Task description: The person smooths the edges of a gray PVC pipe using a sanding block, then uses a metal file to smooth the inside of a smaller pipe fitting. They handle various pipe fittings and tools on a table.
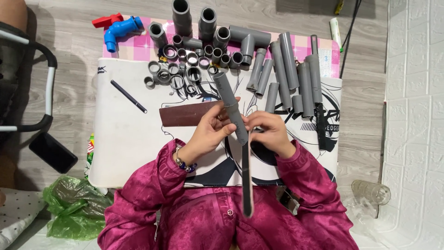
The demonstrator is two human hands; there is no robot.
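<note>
I am seated in a home room used as a hobby workspace: wood-look plank floor, white tiled wall, low counter under a printed mat, grey pipe fittings laid out in rows.

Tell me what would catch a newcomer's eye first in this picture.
First, the grey pipe at the middle, gripped by the left hand and right hand, with a long dark strip running down toward the magenta sleeves. Next, the crowd of grey fittings and pipe lengths along the mat's far edge, and the blue valve at top left.
</note>
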